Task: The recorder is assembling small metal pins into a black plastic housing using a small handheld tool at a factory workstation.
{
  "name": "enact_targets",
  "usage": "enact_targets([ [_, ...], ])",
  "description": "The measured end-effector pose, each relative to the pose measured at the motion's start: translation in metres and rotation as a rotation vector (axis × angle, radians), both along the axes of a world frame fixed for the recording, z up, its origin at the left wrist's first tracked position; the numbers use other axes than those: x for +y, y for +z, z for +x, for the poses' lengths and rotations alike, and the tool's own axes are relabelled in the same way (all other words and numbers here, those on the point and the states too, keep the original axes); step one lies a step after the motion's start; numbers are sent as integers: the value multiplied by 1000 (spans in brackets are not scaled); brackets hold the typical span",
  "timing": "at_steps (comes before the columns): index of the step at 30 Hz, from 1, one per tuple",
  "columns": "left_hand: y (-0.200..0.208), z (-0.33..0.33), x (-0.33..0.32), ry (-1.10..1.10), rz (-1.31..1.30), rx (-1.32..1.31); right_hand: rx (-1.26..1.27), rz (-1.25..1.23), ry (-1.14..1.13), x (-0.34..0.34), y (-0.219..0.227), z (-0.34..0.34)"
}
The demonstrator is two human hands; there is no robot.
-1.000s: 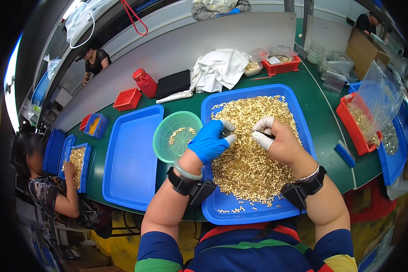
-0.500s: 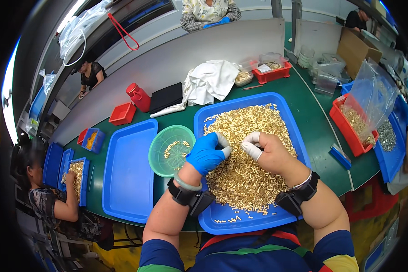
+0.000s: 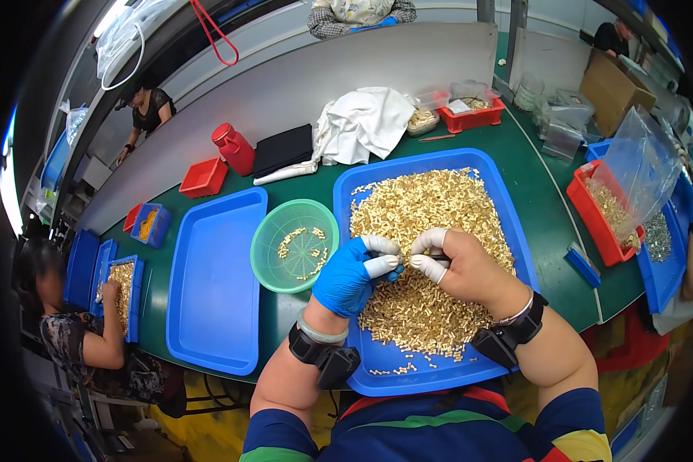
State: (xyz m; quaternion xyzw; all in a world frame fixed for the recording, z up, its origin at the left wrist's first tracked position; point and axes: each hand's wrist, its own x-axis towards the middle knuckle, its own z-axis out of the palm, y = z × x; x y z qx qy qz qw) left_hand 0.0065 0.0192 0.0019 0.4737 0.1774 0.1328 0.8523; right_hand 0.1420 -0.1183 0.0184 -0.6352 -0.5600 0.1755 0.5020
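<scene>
A heap of small brass-coloured, dumbbell-shaped pieces [image 3: 431,308] fills much of a blue tray [image 3: 516,231] in front of me. Over the heap my left hand [image 3: 354,269], in a blue glove with white covers on thumb and forefinger, is closed in a pinch. Facing it, my right hand [image 3: 466,266] also pinches, with white covers on its thumb and forefinger. The fingertips nearly meet; a tiny brass-coloured bit shows between them, too small to tell from the heap behind. Left of the heap, a green mesh basket [image 3: 273,269] holds some similar pieces.
Another blue tray [image 3: 215,285] lies farther left. Behind stand a red box [image 3: 204,179], a red flask [image 3: 235,150], black cloth [image 3: 282,150] and white cloth [image 3: 366,127]. Rightward are a red bin [image 3: 589,212] and a small blue object [image 3: 582,266]. A co-worker [image 3: 85,331] sits at left.
My hands have come closer together, and the left has turned so its covered thumb and forefinger show more. The whole view has shifted slightly.
</scene>
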Motion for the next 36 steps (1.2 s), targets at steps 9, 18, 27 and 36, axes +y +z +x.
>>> enact_targets([
  [9,-2,0,-2,-11,-24,7,-48,54,21,3,-2,0],
  [18,1,-1,-12,49,286,83,-213,108,7,4,-5,2],
  [27,5,-2,-13,74,373,102,-177,-108,-54,0,3,0],
  [36,3,-1,-13,98,388,137,-287,73,-51,0,2,-1],
])
